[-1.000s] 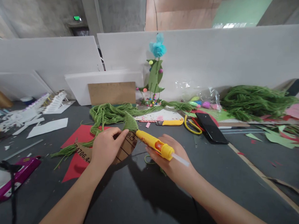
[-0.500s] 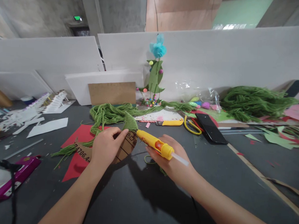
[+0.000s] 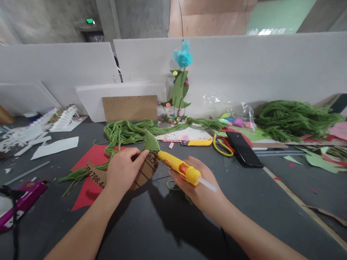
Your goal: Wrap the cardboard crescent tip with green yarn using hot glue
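A leaf-shaped cardboard piece [image 3: 146, 171] is pinched in my left hand [image 3: 125, 167], its pointed tip covered with green yarn [image 3: 151, 141]. My right hand [image 3: 201, 184] is wrapped round a yellow hot glue gun [image 3: 179, 166] with a clear glue stick poking out of its back. The gun's nozzle is at the cardboard's right edge, just below the yarn-covered part; whether it touches cannot be made out. A loose strand of green yarn [image 3: 173, 187] hangs below the gun. Under my left wrist lie red paper [image 3: 87, 197] and another printed cardboard piece [image 3: 96, 176].
Behind my hands lie a green yarn bundle [image 3: 128, 130], a yellow utility knife [image 3: 200, 142], yellow-handled scissors [image 3: 222, 147] and a black phone [image 3: 243, 149]. A blue-topped craft flower [image 3: 180, 84] stands at the back. A purple power strip [image 3: 31, 199] is at left.
The glue gun and my right hand have shifted very slightly left. My left hand and the cardboard stay where they were.
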Tool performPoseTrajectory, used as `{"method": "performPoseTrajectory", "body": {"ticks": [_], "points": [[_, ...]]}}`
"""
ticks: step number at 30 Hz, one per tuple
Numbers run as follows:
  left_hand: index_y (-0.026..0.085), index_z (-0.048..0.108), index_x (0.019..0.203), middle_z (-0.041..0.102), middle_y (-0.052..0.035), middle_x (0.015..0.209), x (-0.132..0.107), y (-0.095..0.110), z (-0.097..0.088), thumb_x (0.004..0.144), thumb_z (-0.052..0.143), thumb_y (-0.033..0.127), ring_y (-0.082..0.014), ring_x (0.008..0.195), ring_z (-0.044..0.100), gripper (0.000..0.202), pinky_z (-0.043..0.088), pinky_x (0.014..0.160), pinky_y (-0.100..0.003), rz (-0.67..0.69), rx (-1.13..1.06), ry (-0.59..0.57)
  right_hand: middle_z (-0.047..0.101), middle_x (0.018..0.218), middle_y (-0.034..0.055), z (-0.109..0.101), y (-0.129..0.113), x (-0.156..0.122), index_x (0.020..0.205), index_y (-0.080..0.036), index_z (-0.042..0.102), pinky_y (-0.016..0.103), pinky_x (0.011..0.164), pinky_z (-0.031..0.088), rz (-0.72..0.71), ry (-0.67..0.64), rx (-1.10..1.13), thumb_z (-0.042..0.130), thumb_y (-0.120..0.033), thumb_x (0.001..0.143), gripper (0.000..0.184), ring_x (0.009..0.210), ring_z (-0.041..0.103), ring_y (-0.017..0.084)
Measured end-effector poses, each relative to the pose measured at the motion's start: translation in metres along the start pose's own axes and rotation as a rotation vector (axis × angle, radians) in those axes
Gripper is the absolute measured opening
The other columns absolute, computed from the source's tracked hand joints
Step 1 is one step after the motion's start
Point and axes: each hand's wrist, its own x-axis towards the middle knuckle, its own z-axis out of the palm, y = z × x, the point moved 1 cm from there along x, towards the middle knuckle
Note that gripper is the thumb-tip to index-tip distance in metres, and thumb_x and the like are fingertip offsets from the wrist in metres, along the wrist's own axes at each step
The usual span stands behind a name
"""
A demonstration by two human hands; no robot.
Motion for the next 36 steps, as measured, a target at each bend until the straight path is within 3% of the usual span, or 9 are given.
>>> {"method": "performPoseTrajectory", "body": {"ticks": [12,19,36], "points": [[0.020,0.059,0.062,0.059,0.0011,0.062,0.0001,0.0009,-0.0003,0.083,0.045,0.049,-0.0145,0.062,0.051,0.039,0.031,0.057,-0.025,0.009,0.001,0.008,0.046,0.054,-0.0015,-0.0009,-0.0016,0.0007,0.057,-0.020,0.042,0.026,0.052,0.031,-0.032,0.010,-0.023,0.050,-0.029,0.086,0.031,0.051,0.043,0.012],[0.020,0.061,0.063,0.061,0.0005,0.063,-0.0002,0.0012,0.0000,0.083,0.045,0.050,-0.0152,0.063,0.052,0.039,0.031,0.056,-0.025,0.010,0.008,-0.005,0.049,0.055,0.0000,-0.0002,-0.0010,0.0016,0.057,-0.019,0.046,0.027,0.055,0.032,-0.055,-0.068,-0.089,0.047,-0.030,0.088,0.032,0.055,0.044,0.014],[0.020,0.061,0.063,0.061,0.0004,0.064,0.0002,0.0001,-0.0008,0.082,0.046,0.049,-0.0154,0.063,0.052,0.038,0.030,0.056,-0.025,-0.002,0.005,0.015,0.043,0.053,-0.0020,-0.0034,-0.0020,0.0011,0.056,-0.020,0.037,0.027,0.051,0.031,-0.019,0.011,-0.014,0.050,-0.029,0.084,0.032,0.049,0.042,0.013]]}}
